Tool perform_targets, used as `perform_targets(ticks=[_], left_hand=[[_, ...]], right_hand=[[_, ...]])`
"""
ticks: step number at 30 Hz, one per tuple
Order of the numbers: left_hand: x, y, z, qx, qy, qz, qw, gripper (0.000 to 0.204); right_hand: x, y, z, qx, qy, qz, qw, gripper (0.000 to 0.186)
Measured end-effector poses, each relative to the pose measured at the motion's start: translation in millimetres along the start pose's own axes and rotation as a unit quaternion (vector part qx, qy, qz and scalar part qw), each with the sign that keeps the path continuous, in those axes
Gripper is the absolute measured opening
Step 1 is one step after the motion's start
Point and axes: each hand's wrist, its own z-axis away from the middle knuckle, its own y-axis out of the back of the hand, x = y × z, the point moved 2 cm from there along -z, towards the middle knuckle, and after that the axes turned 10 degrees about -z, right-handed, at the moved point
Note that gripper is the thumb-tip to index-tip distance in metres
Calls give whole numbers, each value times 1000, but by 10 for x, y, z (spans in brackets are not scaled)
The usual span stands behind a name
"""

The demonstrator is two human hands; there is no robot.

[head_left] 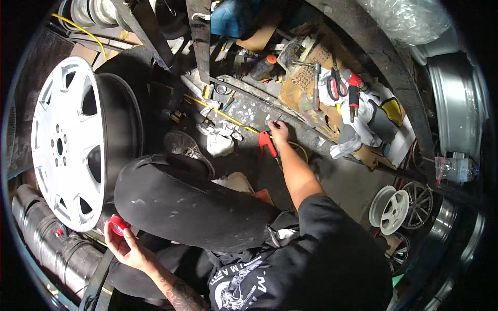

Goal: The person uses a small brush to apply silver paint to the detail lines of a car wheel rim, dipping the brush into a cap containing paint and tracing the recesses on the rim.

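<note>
My left hand (122,244) grips a round red object (118,225), which looks like a roll of tape, beside the lower edge of a white multi-spoke wheel (62,145). My right hand (278,130) reaches to the floor, its fingers curled on a small dark item that is hard to make out. Just below it lies a red air blow gun (267,143) by a yellow hose (244,125). My bent knee (150,181) in black trousers is beside the wheel.
Scissors (338,88), a ratchet (316,88), white rags (220,139), cardboard (295,90) and an orange-capped bottle (264,67) lie ahead. Several wheels (394,212) stand at right, near a plastic bottle (454,169). Dark metal frames (202,41) surround the floor area.
</note>
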Motion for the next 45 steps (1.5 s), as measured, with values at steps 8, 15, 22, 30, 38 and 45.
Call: perform_targets(ticks=[8,15,22,30,38,45], left_hand=[[-69,179,248,33,72,-21,997,42],[-94,285,233,62,65,-63,994,43],[-96,185,260,32,67,-71,995,42],[-126,175,252,50,86,-39,994,42],[-217,107,190,14,78,-27,996,43],[-254,136,194,27,91,-21,995,43]], right_hand=[[134,168,1121,-112,105,332,931,88],[295,127,1318,-10,122,98,988,50],[-157,52,86,6,27,-32,999,42],[-437,417,420,-111,110,167,974,28],[-178,467,449,-120,73,135,981,25],[-419,552,355,-109,-31,179,977,26]])
